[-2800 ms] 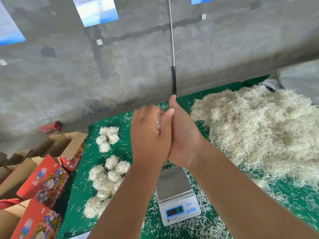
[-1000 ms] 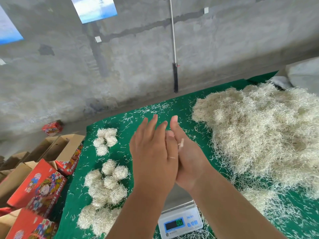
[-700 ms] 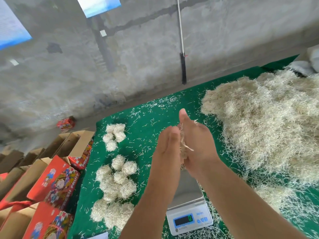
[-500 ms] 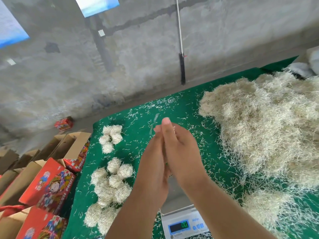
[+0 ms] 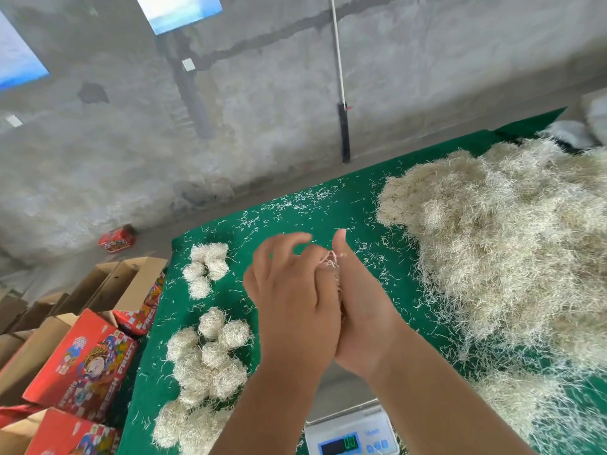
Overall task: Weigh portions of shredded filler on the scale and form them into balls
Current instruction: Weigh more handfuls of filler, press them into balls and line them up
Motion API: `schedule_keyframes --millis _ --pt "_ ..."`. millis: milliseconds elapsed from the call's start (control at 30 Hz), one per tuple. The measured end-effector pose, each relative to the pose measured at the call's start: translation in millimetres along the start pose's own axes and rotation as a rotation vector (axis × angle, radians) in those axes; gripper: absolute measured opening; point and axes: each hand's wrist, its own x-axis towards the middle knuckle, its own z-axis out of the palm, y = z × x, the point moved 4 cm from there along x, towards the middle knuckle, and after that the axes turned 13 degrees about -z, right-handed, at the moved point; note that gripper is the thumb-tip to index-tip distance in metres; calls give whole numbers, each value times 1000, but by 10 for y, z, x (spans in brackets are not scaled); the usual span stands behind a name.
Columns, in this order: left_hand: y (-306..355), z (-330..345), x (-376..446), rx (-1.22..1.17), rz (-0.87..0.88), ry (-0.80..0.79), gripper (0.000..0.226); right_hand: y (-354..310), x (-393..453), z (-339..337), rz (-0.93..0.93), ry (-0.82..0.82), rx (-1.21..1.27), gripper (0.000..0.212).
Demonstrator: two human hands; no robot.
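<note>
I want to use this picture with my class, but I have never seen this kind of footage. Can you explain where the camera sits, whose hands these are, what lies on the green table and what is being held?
No machine is involved. The single view comes from a camera worn on a person's head, looking forward and down, so the arms reach in from the bottom edge.

The left hand and right hand are pressed together around a small wad of shredded filler; only a few strands show between them.

On the green table lies a big loose pile of filler on the right. On the left sit finished balls, with a smaller group farther back. Below the hands is a digital scale, its pan mostly hidden by the arms.

Beside the table stand red printed boxes and plain cartons.
</note>
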Motion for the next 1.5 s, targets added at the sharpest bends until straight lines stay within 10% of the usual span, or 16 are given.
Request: schedule_keyframes --millis 233,433,633,800,1000,1100,1300,1500 --pt "-59 16 -115 116 4 -99 66 -63 -13 -90 -218 250 -291 62" --pt "-127 76 -322 -1074 -790 -588 54 -271 -31 162 -641 224 -875 57" --pt "-297 -145 -223 -1214 -772 -578 32 24 -89 347 -851 22 -1417 44" --pt "-421 -292 -171 -995 -757 -347 29 195 -105 350 -534 27 -1068 39" --pt "-426 -382 -197 -383 -204 -23 25 431 -76 224 -67 83 -244 69" --pt "-445 -310 -293 -74 -91 -109 37 470 -39 72 -49 113 -222 78" --pt "-833 -109 -675 -206 -127 -628 71 604 -41 -357 -57 281 -374 75" --pt "-1454 264 -933 -65 -261 -675 71 1061 -27 -836 177 240 -302 66"
